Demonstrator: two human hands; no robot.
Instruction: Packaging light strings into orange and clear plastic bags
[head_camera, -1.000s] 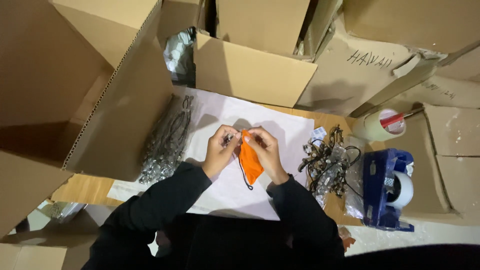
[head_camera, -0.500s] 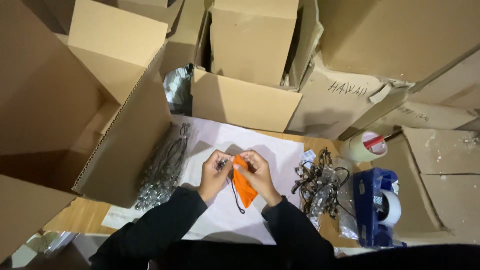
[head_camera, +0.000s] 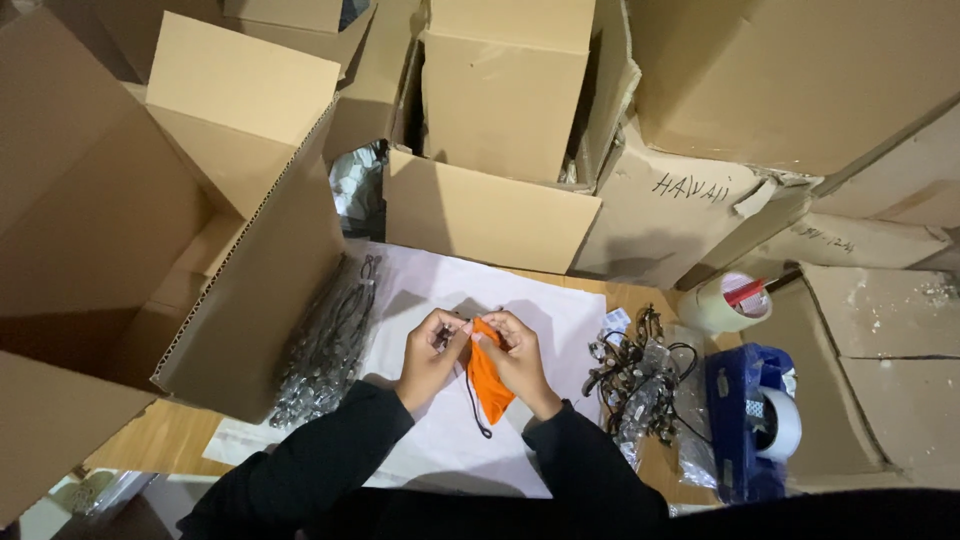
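While both hands pinch its upper edge, the small orange fabric pouch (head_camera: 488, 378) hangs just below the fingers, a thin black cord (head_camera: 472, 402) looping down beside it. The left hand (head_camera: 430, 358) has its fingers closed narrow on the pouch's top left corner, and the right hand (head_camera: 518, 358) has its fingers closed on the top right, so both hold the same little bag between them, the fingertips nearly meeting. Compared with a second ago, the hands sit a touch lower and closer in toward the body, and the pouch hangs straighter; the grip looks unchanged, so the work at the pouch's mouth appears to be carrying on rather than finished. Under the fingers lies a white paper sheet (head_camera: 520, 300) spread on the wooden surface (head_camera: 160, 440). Left of the fingers, a heap of clear-bagged dark metal pieces (head_camera: 325, 345) rests against an open brown cardboard box (head_camera: 240, 250). Right of the fingers, a tangle of dark metal charms on cords (head_camera: 635, 375); further right, a blue tape dispenser (head_camera: 745, 420) and a roll of beige tape (head_camera: 728, 302).
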